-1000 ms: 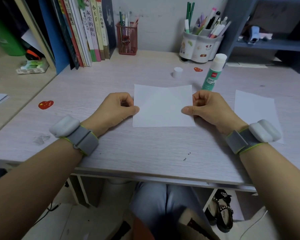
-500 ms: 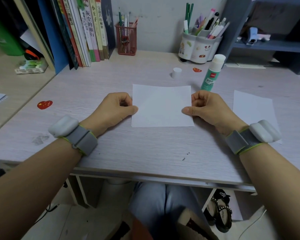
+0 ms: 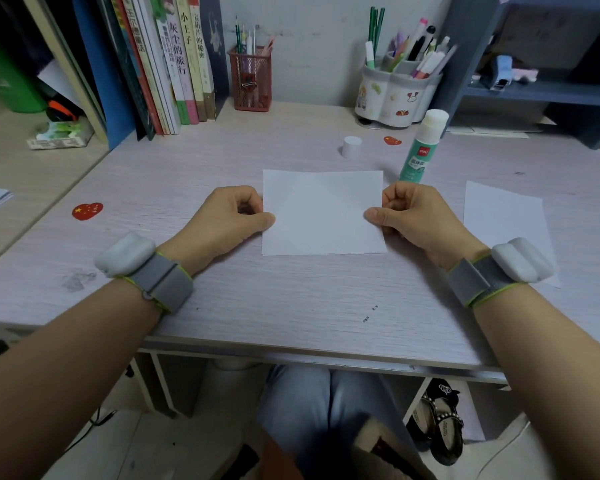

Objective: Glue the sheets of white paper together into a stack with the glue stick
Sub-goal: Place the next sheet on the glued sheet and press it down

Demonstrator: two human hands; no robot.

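While my left hand [image 3: 227, 220] and right hand [image 3: 413, 216] pinch the centre paper sheet [image 3: 323, 213] by its edges, alignment seems underway; uncapped glue stick [image 3: 423, 147] stands untouched; spare sheet [image 3: 503, 216] unglued.

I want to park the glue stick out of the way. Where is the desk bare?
Bare desk runs between the centre paper and the front edge, and left of the left hand up to the red heart sticker. It is crowded at the back right: glue stick, cap, pen holder, and the loose sheet beyond the right hand.
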